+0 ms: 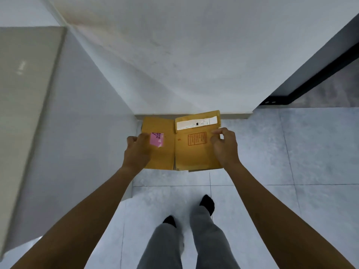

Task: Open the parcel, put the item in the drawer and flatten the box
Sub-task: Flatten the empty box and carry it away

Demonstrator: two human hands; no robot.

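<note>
The box [180, 144] is flattened into two brown panels and held out in front of you over the tiled floor [291, 152], its far edge near the foot of the white wall [174, 65]. Your left hand [137, 152] grips the left panel beside the pink sticker [157, 139]. Your right hand [225, 146] pinches the right panel's edge, below the white label [196, 123]. Your feet stand below.

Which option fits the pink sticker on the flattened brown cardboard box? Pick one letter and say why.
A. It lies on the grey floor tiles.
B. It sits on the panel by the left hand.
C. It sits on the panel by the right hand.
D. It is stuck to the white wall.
B: the pink sticker sits on the left panel of the flattened brown cardboard box, right beside the left hand; the right hand holds the panel bearing the white label.
</note>
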